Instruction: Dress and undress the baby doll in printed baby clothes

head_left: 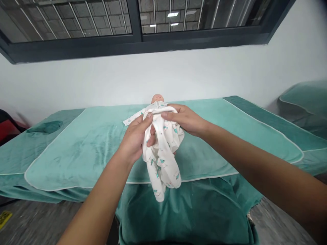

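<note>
My left hand [135,136] and my right hand [187,119] are both closed on a pair of white footed baby pants [170,168] with a small green print. They grip the waistband from its two sides, thumbs towards me, and some left fingers show through a gap in the cloth. Both legs of the pants hang down over the bed's near edge. Behind lies a baby doll [157,98], its head towards the wall. It wears a matching printed top [134,117], with one sleeve stretched out to the left. The pants and my hands hide the doll's lower body.
A light green plush mat [76,153] covers the darker green bed [61,119]. Green fabric [189,211] drapes over the near edge. A green pillow [306,98] rests at the right. Behind are a white wall and a dark-framed window [141,37]. A red and black object [9,127] stands left.
</note>
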The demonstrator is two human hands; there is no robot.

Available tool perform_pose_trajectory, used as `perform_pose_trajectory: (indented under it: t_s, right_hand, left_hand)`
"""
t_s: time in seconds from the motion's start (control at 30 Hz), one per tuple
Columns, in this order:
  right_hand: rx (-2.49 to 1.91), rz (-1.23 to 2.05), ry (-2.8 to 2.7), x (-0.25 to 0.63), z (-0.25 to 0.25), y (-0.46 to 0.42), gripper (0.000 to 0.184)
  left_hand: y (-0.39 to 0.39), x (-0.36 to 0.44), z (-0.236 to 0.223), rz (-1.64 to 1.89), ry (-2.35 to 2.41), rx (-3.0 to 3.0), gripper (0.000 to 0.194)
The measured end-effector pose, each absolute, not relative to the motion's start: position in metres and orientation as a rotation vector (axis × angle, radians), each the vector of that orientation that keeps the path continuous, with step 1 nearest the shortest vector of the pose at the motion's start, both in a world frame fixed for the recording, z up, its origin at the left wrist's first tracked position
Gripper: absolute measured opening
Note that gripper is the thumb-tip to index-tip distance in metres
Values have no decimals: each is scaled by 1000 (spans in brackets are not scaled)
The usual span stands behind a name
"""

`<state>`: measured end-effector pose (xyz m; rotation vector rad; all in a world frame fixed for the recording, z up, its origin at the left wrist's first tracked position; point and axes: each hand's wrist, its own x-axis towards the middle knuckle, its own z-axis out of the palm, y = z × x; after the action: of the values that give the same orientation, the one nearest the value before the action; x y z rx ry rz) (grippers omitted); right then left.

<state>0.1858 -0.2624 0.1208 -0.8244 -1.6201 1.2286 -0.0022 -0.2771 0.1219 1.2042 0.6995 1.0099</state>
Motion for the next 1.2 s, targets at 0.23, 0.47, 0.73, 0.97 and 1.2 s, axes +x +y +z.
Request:
perform_pose_trajectory:
  t_s: [0.23, 0.47, 0.73, 0.97, 1.2]
  right_hand:
    - [-843, 1168, -1351, 166, 106, -263, 38]
    - [-883, 1383, -1481, 183, 76, -262, 41]
    - [-848, 1621, -1614, 198, 71, -267, 26]
    - [-661, 1689, -1234, 191, 65, -269, 30]
    - [-826, 1858, -1643, 192, 61, -275, 37]
  left_hand:
    - [-284, 0, 111, 732, 776, 1532, 30]
    - [-274, -10, 88, 1080, 841, 1289, 28]
    - [-276, -12, 76, 866, 874, 1165, 37]
    - [-276, -19, 73, 757, 705, 1158, 42]
    - [-271, -7, 68, 1062, 831, 993, 35]
